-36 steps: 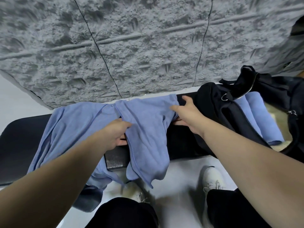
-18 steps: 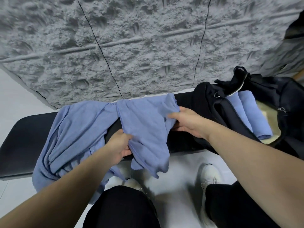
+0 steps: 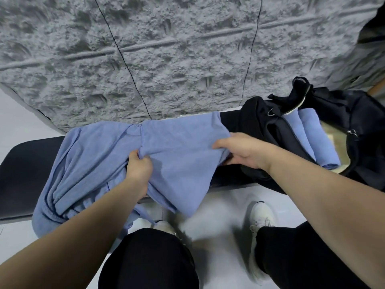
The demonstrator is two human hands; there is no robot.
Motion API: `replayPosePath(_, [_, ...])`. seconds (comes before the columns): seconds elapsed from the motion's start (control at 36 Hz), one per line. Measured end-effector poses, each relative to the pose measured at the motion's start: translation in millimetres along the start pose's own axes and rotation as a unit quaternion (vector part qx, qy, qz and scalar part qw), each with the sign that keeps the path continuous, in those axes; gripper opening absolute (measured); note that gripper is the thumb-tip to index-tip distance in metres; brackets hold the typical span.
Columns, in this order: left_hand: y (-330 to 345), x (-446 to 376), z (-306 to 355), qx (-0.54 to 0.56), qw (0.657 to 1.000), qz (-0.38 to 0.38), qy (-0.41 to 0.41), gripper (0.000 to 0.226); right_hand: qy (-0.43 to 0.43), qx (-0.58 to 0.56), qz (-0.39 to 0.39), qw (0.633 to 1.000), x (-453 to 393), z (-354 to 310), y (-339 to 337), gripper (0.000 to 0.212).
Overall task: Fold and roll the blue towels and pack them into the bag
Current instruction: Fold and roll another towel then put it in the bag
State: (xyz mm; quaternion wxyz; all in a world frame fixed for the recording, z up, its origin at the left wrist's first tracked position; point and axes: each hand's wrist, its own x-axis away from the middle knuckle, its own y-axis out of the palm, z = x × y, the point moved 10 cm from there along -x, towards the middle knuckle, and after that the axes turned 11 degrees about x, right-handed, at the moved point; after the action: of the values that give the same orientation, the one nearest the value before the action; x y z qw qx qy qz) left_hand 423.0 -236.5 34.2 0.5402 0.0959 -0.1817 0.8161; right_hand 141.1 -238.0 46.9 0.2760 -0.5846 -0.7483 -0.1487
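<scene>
— Blue towel (image 3: pixel 179 163): where is it?
— Across the black worktop (image 3: pixel 23 163), its near edge hanging over the front toward the pale floor (image 3: pixel 225 203). My left hand (image 3: pixel 139 168) grips a bunched fold at its middle; my right hand (image 3: pixel 241 150) pinches its right edge with curled fingers.
— And beside it?
— A crumpled blue towel heap (image 3: pixel 83 167) lies to the left, touching it and spilling off the worktop's front.
— The bag?
— The black bag (image 3: pixel 343 113) sits open at the worktop's right end, with two rolled towels (image 3: pixel 312 134) side by side inside.
— The room?
— A rough grey textured wall (image 3: pixel 166 59) with thin dark seams stands right behind the worktop. My white shoes (image 3: pixel 260 217) stand on the floor.
</scene>
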Motion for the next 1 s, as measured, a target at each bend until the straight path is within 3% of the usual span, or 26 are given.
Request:
replayPosePath(0.08, [-0.1, -7.6, 2.4, -0.041, 0.999, 0.010, 0.028, 0.024, -0.020, -0.048, 0.057, 0.997, -4.7, -5.6, -16.4, 0.019])
replayPosePath(0.17, [-0.5, -8.3, 12.6, -0.077, 0.995, 0.025, 0.066, 0.019, -0.040, 0.119, 0.137, 0.982, -6.0, -11.1, -29.8, 0.033])
replayPosePath(0.28, [0.9, -3.9, 22.7, -0.089, 0.990, 0.024, 0.107, 0.033, -0.086, 0.332, 0.175, 0.923, -6.6, -22.8, -21.6, 0.060])
replayPosePath(0.39, [1.3, 5.6, 32.4, -0.146, 0.975, 0.022, 0.169, 0.054, -0.113, 0.426, 0.195, 0.876, -5.2, -29.3, -11.6, 0.080])
replayPosePath(0.5, [14.0, 36.1, 44.7, -0.309, 0.894, 0.011, 0.324, 0.046, -0.141, 0.506, 0.203, 0.826, 1.2, -32.0, -2.5, 0.089])
replayPosePath(0.58, [31.6, 66.4, 44.7, -0.334, 0.822, -0.089, 0.452, 0.031, -0.221, 0.570, 0.268, 0.744, 18.0, -48.4, 2.0, 0.069])
replayPosePath(0.61, [37.3, 78.8, 43.2, -0.340, 0.792, -0.128, 0.491, 0.028, -0.256, 0.570, 0.266, 0.734, 23.1, -52.4, 6.0, 0.059])
replayPosePath(0.69, [50.5, 108.0, 27.3, -0.376, 0.702, -0.227, 0.560, 0.027, -0.322, 0.533, 0.157, 0.766, 32.0, -44.2, 24.5, 0.039])
replayPosePath(0.75, [51.8, 114.5, 13.2, -0.409, 0.663, -0.257, 0.572, 0.034, -0.365, 0.552, 0.078, 0.746, 43.0, -32.2, 40.4, 0.037])
replayPosePath(0.83, [46.3, 107.0, -1.4, -0.432, 0.654, -0.269, 0.559, 0.042, -0.381, 0.603, 0.016, 0.700, 52.9, -11.1, 49.4, 0.042])
replayPosePath(0.94, [45.6, 102.5, -0.8, -0.427, 0.650, -0.291, 0.557, 0.022, -0.392, 0.660, 0.029, 0.640, 55.8, 3.4, 51.1, 0.042])
replayPosePath(1.0, [46.2, 104.1, 0.7, -0.425, 0.648, -0.304, 0.554, 0.024, -0.399, 0.664, 0.036, 0.631, 55.3, 4.2, 53.2, 0.030])
